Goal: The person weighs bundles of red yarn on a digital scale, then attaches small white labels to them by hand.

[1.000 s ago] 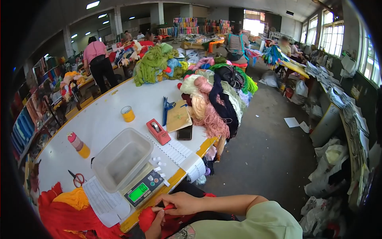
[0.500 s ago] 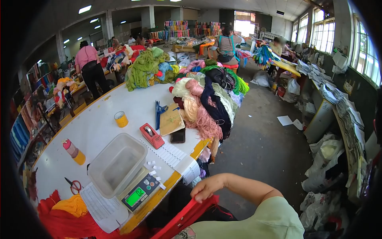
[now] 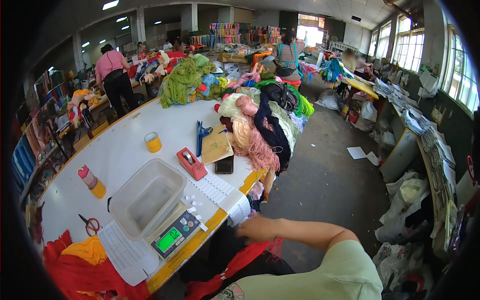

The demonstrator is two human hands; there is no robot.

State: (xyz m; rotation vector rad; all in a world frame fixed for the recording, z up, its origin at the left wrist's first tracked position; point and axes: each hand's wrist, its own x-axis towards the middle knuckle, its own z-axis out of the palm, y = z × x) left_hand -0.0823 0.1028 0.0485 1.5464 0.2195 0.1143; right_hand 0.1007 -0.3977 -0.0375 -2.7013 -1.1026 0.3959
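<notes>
My right hand (image 3: 256,228) is blurred beside the table's front edge, just above a red yarn bundle (image 3: 222,276) that lies across my lap; its fingers are smeared and any grip is unclear. My left hand cannot be made out. On the white table (image 3: 125,145) a grey plastic tub (image 3: 147,197) rests on a digital scale (image 3: 176,232) with a lit green display. More red yarn (image 3: 75,270) and orange yarn (image 3: 89,250) lie at the lower left, next to a printed sheet (image 3: 125,252) and red-handled scissors (image 3: 92,226).
A red tape dispenser (image 3: 191,164), a phone (image 3: 224,165), a notebook (image 3: 216,145), a yellow tape roll (image 3: 153,142) and a bottle (image 3: 91,182) are on the table. Yarn heaps (image 3: 260,125) cover its far end. Several people work farther back. Bags (image 3: 405,200) stand at right.
My right hand has come off the end of the red bundle or slid along it, now blurred. The bundle has dropped from a taut, straight band to a looser, bent shape.
</notes>
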